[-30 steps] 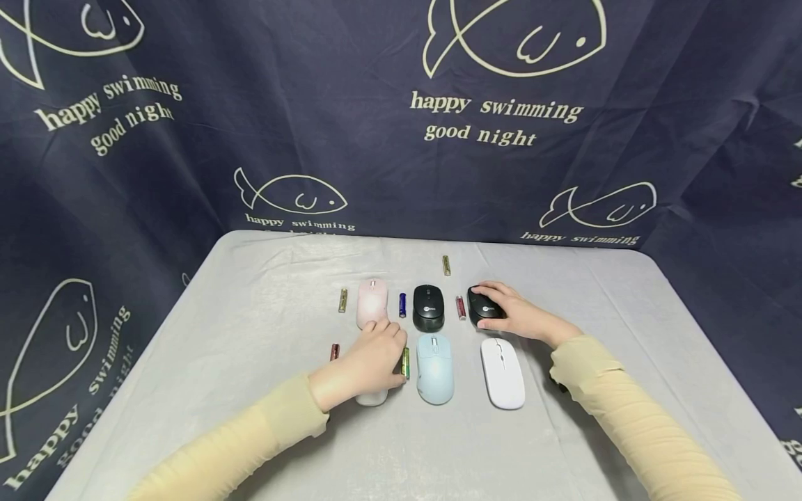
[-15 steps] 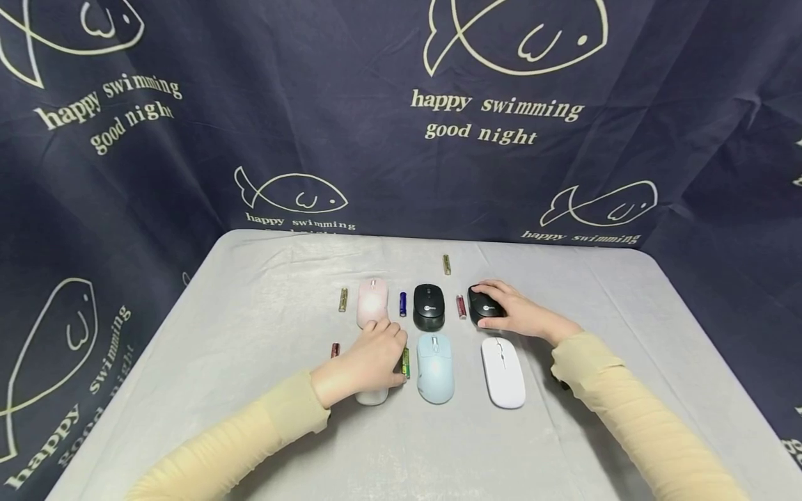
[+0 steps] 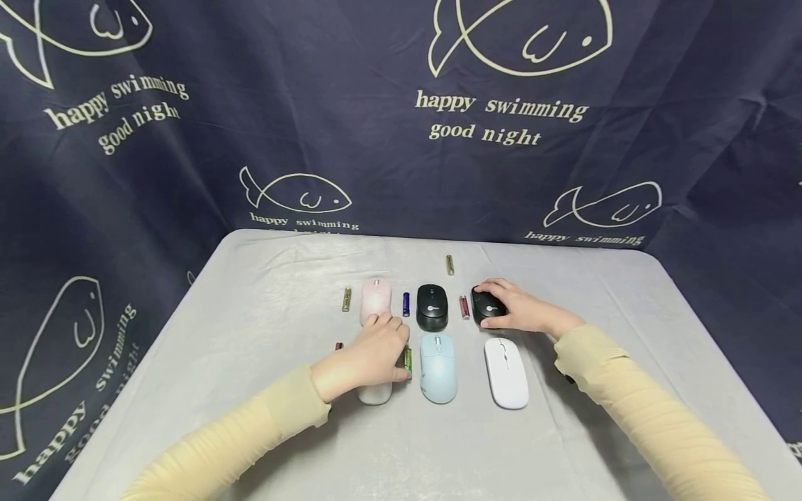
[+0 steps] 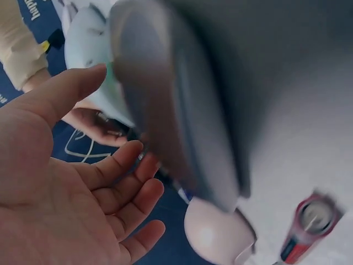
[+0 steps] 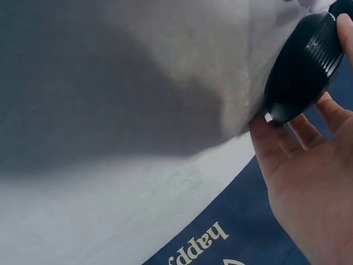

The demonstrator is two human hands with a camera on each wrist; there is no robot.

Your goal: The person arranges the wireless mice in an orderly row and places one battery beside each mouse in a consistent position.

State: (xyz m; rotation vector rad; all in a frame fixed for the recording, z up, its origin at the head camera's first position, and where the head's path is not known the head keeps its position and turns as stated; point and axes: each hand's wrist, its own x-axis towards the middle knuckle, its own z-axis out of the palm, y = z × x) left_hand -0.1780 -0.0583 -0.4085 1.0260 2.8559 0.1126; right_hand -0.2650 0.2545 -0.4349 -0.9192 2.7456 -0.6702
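In the head view my left hand [image 3: 372, 353] is over a white mouse [image 3: 374, 395], hiding most of it. Its thumb lies by a green battery [image 3: 408, 363], and its fingers are near the pink mouse [image 3: 376, 298]. The left wrist view shows those fingers [image 4: 132, 212] loosely bent and spread, with no visible pinch. At the right, my right hand [image 3: 520, 308] grips a black mouse [image 3: 486, 306], thumb on the near side and fingers on the far side. The right wrist view shows that mouse's ribbed dark side [image 5: 306, 69] against the fingers.
Another black mouse [image 3: 432, 307], a light blue mouse [image 3: 438, 369] and a slim white mouse [image 3: 506, 374] stand between the hands. Around them lie a blue battery [image 3: 406, 304], red batteries [image 3: 464, 307] and gold batteries [image 3: 347, 299]. A dark fish-print curtain [image 3: 388, 139] hangs behind the table [image 3: 476, 459].
My left hand has shifted slightly away from me, covering more of the left red battery. The right hand keeps its hold on the black mouse. The head view has swung a little.
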